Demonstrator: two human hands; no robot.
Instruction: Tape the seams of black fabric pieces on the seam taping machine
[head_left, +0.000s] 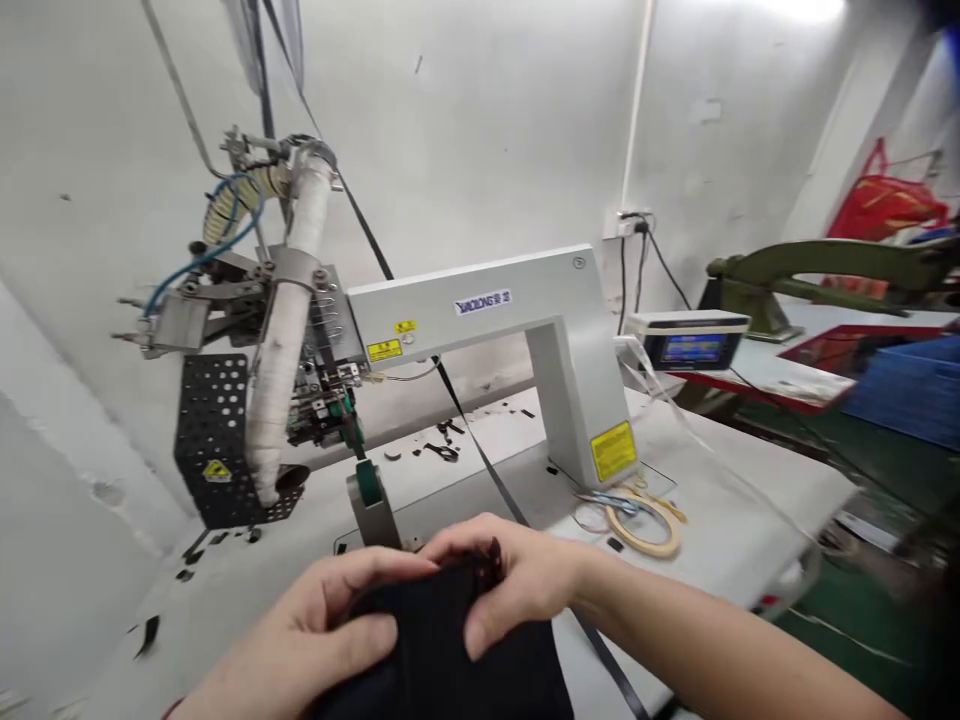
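Observation:
A piece of black fabric lies at the bottom middle of the head view, with its lower part cut off by the frame. My left hand grips its left side, thumb on top and fingers along the far edge. On the upper right, my right hand pinches the cloth between thumb and fingers, and a small dark bunched bit shows at the index finger. Just beyond both hands stands the seam-sealing machine's lower roller post, with a green roller on top. The cloth appears apart from the roller.
The machine's grey arm spans the white table. A perforated black guard hangs at left. Masking tape and scissors lie right of the hands. Black scraps litter the table. A dark tape strip runs diagonally down.

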